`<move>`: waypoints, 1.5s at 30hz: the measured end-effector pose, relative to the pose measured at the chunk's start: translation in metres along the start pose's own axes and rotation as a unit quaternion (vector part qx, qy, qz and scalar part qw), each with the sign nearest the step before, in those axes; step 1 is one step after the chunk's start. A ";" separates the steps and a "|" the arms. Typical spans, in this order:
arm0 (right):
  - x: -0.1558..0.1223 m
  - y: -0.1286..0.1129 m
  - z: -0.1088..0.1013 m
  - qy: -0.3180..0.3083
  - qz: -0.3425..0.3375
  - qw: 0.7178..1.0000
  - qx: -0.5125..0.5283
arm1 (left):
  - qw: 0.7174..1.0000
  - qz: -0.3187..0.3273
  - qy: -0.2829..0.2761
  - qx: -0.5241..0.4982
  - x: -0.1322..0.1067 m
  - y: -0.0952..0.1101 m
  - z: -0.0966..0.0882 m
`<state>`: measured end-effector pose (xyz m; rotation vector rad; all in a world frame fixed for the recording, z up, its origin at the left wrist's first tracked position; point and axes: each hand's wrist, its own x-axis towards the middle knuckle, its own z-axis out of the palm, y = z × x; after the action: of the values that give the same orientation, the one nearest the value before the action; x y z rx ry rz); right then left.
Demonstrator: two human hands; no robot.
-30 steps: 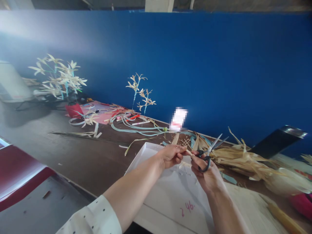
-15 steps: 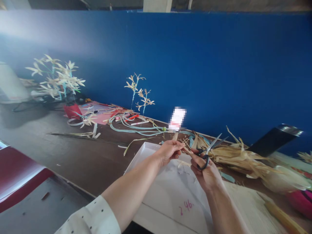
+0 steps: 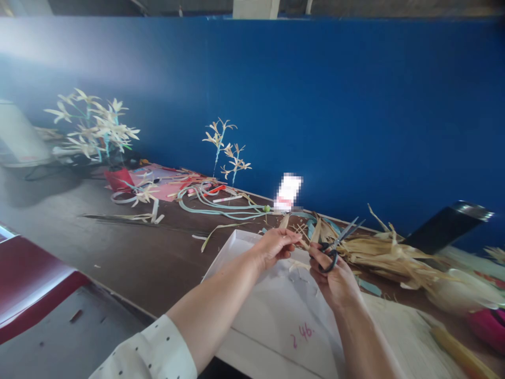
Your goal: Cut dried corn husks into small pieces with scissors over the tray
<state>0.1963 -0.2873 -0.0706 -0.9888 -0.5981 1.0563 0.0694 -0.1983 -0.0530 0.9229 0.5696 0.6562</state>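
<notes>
My left hand [image 3: 276,246] is closed, pinching a thin dried husk strip [image 3: 303,243] over a shallow white box [image 3: 236,250]. My right hand [image 3: 333,279] grips black-handled scissors [image 3: 338,239], its fingers through the loops, and the blades point up and to the right, slightly apart. The two hands almost touch at the strip. Small husk scraps [image 3: 296,267] lie in the box below them.
A heap of dried corn husks [image 3: 386,255] lies right of the scissors. Pale green cords [image 3: 221,208], husk flowers on stems [image 3: 226,150], a larger husk bouquet [image 3: 94,126] and a red container [image 3: 118,179] stand on the brown table [image 3: 130,252]. A blue wall rises behind.
My left hand has opened its grip a little and shifted slightly left. The scissors have tilted down a bit and their blades are closer together.
</notes>
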 end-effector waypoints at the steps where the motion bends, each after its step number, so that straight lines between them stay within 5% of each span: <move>1: 0.000 0.000 0.000 0.000 0.001 1.000 0.001 | 1.000 -0.001 0.001 -0.011 0.000 0.000 0.000; 14: -0.004 -0.003 0.007 -0.002 -0.006 1.000 -0.013 | 0.992 -0.021 -0.058 -0.110 -0.002 -0.001 0.004; 21: -0.003 -0.004 0.005 0.024 -0.011 1.000 -0.005 | 0.997 0.064 -0.028 0.012 0.003 -0.002 0.001; 26: 0.000 -0.004 0.006 0.146 -0.093 0.985 -0.020 | 0.987 0.072 0.053 0.133 0.008 -0.005 -0.004; 31: 0.003 -0.006 0.000 0.221 -0.148 0.964 -0.019 | 0.941 0.037 0.033 0.334 0.007 -0.008 -0.010; 36: 0.005 -0.005 -0.006 0.220 -0.151 0.963 -0.024 | 0.886 -0.003 0.026 0.464 0.005 -0.005 -0.015; 41: 0.005 -0.004 -0.005 0.221 -0.146 0.964 -0.018 | 0.780 0.033 0.032 0.624 0.004 -0.004 -0.014; 45: 0.005 -0.005 -0.003 0.224 -0.145 0.964 -0.011 | 0.724 0.100 0.050 0.681 0.001 -0.011 -0.009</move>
<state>0.2028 -0.2845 -0.0678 -1.0788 -0.3653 0.5417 0.0667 -0.1974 -0.0674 2.3789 1.0866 0.3889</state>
